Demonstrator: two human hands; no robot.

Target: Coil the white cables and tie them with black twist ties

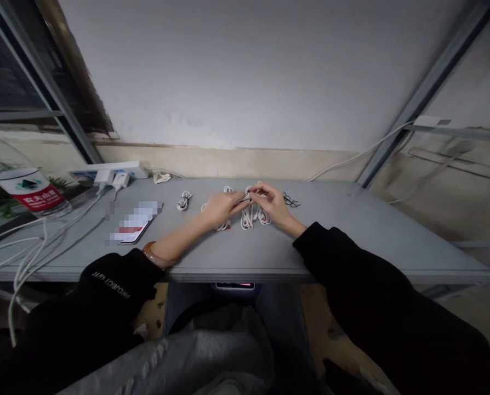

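Note:
Over the middle of the grey table, my left hand [225, 207] has its fingers closed on a white cable [244, 199]. My right hand [272, 202] meets it from the other side, thumb and fingertips pinched at the same cable, where small dark bits like a thin black tie show. Fingers hide most of this bundle. Below and behind the hands lie several coiled white cables [247, 218], partly covered. A separate tied white cable bundle [184, 201] rests left of my left hand. Loose black twist ties [291, 200] lie just beyond my right hand.
A phone [140, 224] lies left on the table [352, 241]. Behind it a power strip [124, 170] holds plugged-in white chargers. A water bottle [31, 184] stands at far left above trailing white cords [27, 255]. Metal posts and a wall border the table.

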